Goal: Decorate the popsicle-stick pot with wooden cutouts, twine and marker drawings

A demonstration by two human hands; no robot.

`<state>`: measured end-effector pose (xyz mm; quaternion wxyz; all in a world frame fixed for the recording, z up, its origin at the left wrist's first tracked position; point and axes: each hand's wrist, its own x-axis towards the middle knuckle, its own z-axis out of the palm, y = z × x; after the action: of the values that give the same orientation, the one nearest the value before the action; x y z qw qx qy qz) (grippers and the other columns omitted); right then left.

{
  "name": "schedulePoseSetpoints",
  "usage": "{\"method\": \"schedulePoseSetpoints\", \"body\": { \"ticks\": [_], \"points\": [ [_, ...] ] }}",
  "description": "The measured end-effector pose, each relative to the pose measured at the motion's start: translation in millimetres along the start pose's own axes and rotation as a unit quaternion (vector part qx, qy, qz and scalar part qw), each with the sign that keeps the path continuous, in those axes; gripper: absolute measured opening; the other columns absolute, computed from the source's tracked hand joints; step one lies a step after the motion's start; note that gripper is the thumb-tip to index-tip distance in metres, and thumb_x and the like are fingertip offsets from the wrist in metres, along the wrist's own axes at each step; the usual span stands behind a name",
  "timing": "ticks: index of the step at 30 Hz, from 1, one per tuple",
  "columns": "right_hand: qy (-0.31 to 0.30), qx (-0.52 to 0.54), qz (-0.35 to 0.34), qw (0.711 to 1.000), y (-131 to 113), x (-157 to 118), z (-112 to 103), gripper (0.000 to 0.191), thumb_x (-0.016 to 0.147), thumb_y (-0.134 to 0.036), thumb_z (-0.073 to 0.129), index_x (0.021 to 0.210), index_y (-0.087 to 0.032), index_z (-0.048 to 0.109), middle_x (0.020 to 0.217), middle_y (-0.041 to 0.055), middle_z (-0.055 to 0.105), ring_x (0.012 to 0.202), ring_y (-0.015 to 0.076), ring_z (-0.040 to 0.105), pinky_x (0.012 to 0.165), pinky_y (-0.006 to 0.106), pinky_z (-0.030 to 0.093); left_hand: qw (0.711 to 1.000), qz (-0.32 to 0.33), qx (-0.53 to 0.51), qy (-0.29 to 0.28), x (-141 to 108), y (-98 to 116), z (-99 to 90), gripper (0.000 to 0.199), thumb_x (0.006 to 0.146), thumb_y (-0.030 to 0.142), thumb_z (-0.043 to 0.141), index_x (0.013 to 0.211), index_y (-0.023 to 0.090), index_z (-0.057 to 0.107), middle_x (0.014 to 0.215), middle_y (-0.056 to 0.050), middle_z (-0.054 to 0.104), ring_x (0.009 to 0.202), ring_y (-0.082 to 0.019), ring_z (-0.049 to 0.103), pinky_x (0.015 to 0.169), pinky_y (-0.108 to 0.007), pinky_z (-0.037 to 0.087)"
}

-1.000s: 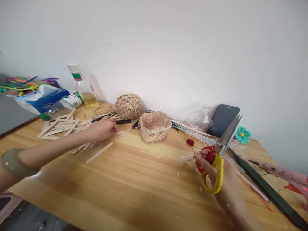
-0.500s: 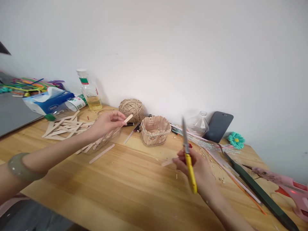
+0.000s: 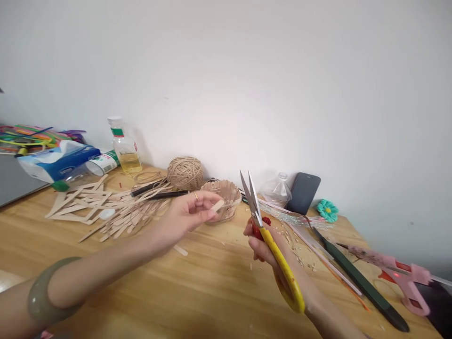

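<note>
Between the thumb and fingers of my left hand (image 3: 194, 211) is a craft stick (image 3: 218, 205), its rounded end pointing right, in front of the small craft-stick basket (image 3: 231, 193). My right hand (image 3: 264, 247) grips scissors (image 3: 273, 247) with yellow handles; the blades point up and stand apart, with nothing between them. A gap separates the stick from the blades. Something red (image 3: 266, 220) shows by my right fingers, partly hidden. Another craft stick (image 3: 181, 250) lies on the table below my left wrist.
Loose craft sticks (image 3: 123, 219) are heaped at left, near a twine ball (image 3: 185, 173) and a glass bottle (image 3: 127, 153). On the right lie a green-handled tool (image 3: 363, 278), a pink glue gun (image 3: 399, 273) and wood scraps (image 3: 300, 256). A phone (image 3: 303, 193) leans on the wall.
My left hand has moved right with the craft stick, coming in front of the basket and closer to the scissors. The scissor blades have opened, and the view has shifted slightly.
</note>
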<state>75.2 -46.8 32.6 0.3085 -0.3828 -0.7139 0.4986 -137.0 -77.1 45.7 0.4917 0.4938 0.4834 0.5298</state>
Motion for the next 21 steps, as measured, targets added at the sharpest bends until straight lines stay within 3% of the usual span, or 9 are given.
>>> {"method": "schedulePoseSetpoints", "body": {
  "ticks": [5, 9, 13, 21],
  "points": [
    [0.021, -0.012, 0.041, 0.999, 14, -27, -24, 0.043, 0.077, -0.063, 0.052, 0.081, -0.02, 0.052, 0.075, 0.0003, 0.048, 0.066, 0.0146, 0.043, 0.059, 0.027, 0.039, 0.994, -0.061, -0.081, -0.043, 11, -7, 41.6, 0.015, 0.07, 0.026, 0.07, 0.079, 0.015, 0.065, 0.066, 0.0, 0.071, 0.06, -0.012, 0.063, 0.064, -0.025, 0.046],
    [-0.015, -0.077, 0.064, 0.995, 19, -33, -41, 0.045, 0.077, -0.064, 0.052, 0.084, -0.02, 0.05, 0.075, 0.0005, 0.048, 0.068, 0.016, 0.046, 0.062, 0.028, 0.041, 0.989, -0.071, -0.119, -0.045, 22, -6, 64.2, 0.013, 0.066, 0.021, 0.072, 0.069, 0.015, 0.061, 0.063, 0.001, 0.07, 0.054, -0.01, 0.061, 0.058, -0.023, 0.047],
    [-0.037, -0.121, 0.058, 0.99, 18, -31, -49, 0.044, 0.078, -0.062, 0.051, 0.087, -0.019, 0.052, 0.078, 0.0024, 0.052, 0.07, 0.0172, 0.049, 0.063, 0.029, 0.044, 0.989, -0.05, -0.129, -0.043, 32, -5, 75.1, 0.01, 0.066, 0.016, 0.07, 0.066, 0.014, 0.061, 0.061, 0.003, 0.067, 0.052, -0.008, 0.059, 0.054, -0.02, 0.046],
    [-0.038, -0.109, 0.083, 0.99, 19, -27, -51, 0.042, 0.075, -0.061, 0.053, 0.087, -0.021, 0.057, 0.077, 0.0042, 0.059, 0.071, 0.0206, 0.055, 0.064, 0.031, 0.047, 0.986, -0.093, -0.123, -0.065, 39, -17, 79.4, 0.013, 0.064, 0.021, 0.073, 0.066, 0.014, 0.062, 0.063, 0.001, 0.067, 0.054, -0.009, 0.058, 0.055, -0.021, 0.047]
  ]
}}
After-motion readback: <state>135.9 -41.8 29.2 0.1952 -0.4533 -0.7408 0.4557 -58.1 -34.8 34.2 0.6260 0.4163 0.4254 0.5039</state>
